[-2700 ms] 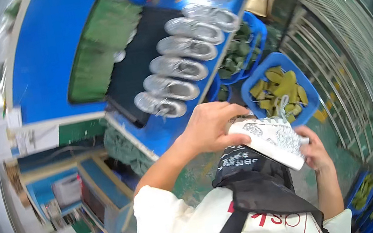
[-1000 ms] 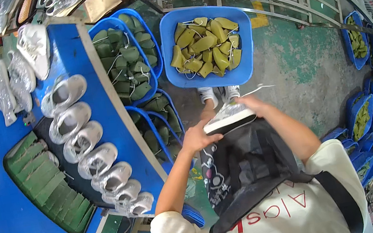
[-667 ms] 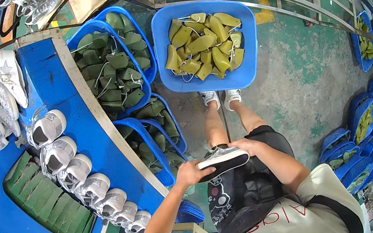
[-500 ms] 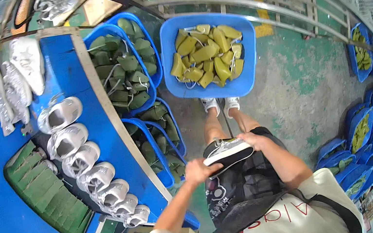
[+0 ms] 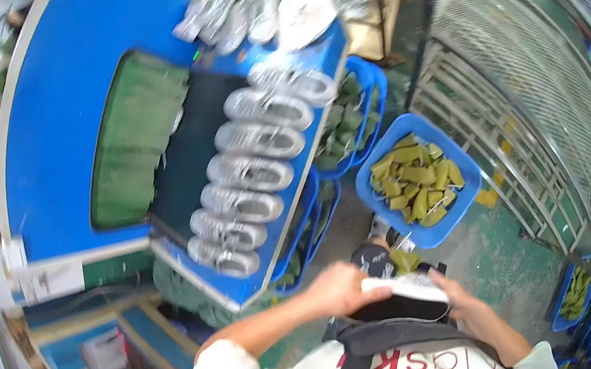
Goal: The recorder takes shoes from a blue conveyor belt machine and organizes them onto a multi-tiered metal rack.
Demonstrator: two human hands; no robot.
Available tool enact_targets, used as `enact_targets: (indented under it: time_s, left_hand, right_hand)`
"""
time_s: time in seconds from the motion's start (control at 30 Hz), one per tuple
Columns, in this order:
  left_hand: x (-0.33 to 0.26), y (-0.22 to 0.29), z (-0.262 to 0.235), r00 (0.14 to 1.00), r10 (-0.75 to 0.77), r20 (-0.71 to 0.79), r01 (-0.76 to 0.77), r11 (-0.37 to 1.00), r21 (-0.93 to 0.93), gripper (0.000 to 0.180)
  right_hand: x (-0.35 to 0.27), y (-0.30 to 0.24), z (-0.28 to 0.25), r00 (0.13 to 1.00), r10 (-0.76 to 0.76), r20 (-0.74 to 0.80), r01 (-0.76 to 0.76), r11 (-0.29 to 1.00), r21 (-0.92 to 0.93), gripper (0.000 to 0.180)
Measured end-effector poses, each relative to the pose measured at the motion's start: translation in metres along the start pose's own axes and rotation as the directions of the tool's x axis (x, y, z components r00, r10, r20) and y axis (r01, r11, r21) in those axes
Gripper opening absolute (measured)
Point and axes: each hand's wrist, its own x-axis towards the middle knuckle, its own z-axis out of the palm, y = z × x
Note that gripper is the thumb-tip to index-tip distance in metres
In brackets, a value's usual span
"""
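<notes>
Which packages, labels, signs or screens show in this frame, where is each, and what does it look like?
Cardboard box: top, behind the blue table; brown, open.
Lettering on the apron: bottom centre, on the person's chest; red on white cloth.
Yellow floor marking: right of the blue tray of yellow-green pieces; small square patch.
No screen can be made out.

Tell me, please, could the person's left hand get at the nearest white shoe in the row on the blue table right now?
Probably not straight away: the left hand and right hand both grip a white shoe. Nothing lies between it and the nearest shoe in the row.
</notes>
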Motion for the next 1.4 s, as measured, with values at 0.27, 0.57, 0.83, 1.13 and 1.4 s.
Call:
enact_targets:
  time_s: [0.27,0.57,0.83,1.13,1.4]
  left_hand:
    - [-0.083,-0.028,-0.084,0.140,0.090,-0.986,-0.596,0.803,-0.011,0.075]
    - [-0.138,-0.227,0.066,0.286,-0.886,-0.365,-0.958,-0.264,-0.110,0.053]
    - [-0.078,-0.397,0.098,-0.444,-0.877,-0.185,-0.850,0.478,-0.221,0.044]
    - [-0.103,-0.266,0.117,-0.632,-0.475,-0.612,0.024,0.778,-0.628,0.032]
    - [-0.044,-0.255,0.031,-0.058,-0.731,-0.679,0.027,0.679,-0.734,0.050]
  right_hand:
    - [-0.137,-0.172,0.200,0.475,-0.625,0.619,0.815,0.046,-0.578,0.053]
    - [-0.026,-0.108,0.347,0.224,0.081,0.971,0.829,-0.540,-0.146,0.058]
    - [0.114,-0.332,0.343,0.519,-0.316,0.794,0.210,-0.854,-0.476,0.049]
    - [0.135,-0.309,0.318,0.297,-0.262,0.918,0.539,-0.748,-0.388,0.034]
    - [0.129,-0.266,0.377,0.757,-0.361,0.544,0.121,-0.741,-0.661,0.068]
